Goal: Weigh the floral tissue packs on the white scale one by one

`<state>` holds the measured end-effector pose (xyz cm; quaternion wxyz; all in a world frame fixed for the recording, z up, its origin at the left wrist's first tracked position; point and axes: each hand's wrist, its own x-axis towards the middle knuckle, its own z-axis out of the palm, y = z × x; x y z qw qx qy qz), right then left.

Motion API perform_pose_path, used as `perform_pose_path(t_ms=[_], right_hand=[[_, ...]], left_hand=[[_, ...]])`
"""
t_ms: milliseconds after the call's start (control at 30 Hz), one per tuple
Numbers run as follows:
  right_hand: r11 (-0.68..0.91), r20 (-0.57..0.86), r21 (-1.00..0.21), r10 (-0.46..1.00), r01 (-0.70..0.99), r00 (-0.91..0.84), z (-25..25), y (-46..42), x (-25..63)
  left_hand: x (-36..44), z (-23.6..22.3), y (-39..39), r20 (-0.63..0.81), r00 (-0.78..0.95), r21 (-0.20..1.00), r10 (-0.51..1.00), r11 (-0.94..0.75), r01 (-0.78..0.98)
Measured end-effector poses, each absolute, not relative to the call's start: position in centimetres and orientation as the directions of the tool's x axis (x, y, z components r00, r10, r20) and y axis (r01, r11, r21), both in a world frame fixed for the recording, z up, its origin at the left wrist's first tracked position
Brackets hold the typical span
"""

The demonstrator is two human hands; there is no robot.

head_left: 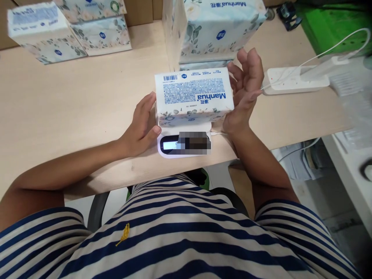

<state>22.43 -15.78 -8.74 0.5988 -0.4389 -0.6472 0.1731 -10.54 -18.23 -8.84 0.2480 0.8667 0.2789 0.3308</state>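
A soft pack of tissues (pixel 193 91), white with blue print and flowers, rests on a white digital scale (pixel 186 127). The scale's lit display (pixel 170 145) faces me, and its right part is blurred out. My left hand (pixel 142 126) is at the left side of the pack and scale, fingers stretched out and thumb apart near the scale's front corner. On the other side, my right hand (pixel 244 87) is raised by the pack's right end with its fingers spread and slightly bent. Whether either hand touches the pack is hard to tell.
More tissue packs are stacked behind the scale (pixel 221 37) and at the back left (pixel 55 42). A white power strip (pixel 296 79) with a plugged-in cable lies to the right. A green mat (pixel 334 29) is at the far right. The wooden table's (pixel 72 97) front edge runs before my body.
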Motion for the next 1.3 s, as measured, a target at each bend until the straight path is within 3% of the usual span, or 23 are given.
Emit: perform_pose_path(t_ms=[233,833,1100,1300], right_hand=[[0.641,0.694,-0.7,0.715,0.314,0.087,-9.1,-15.7,22.4],[0.674,0.71,-0.692,0.701,0.258,0.075,-9.7,-15.2,22.8],[0.546,0.604,-0.769,0.791,0.333,0.096,-8.7,-15.9,22.5],[0.56,0.621,-0.758,0.777,0.335,0.105,-8.6,-16.4,22.3]], left_hand=[[-10.3,-8.4,-18.5,0.419,0.616,0.632,0.667,-0.702,0.33],[-10.3,-8.9,-18.2,0.429,0.616,0.653,0.661,-0.698,0.293],[-10.1,-8.2,-18.7,0.391,0.614,0.655,0.686,-0.676,0.338],[-10.1,-8.5,-18.7,0.398,0.601,0.665,0.693,-0.67,0.331]])
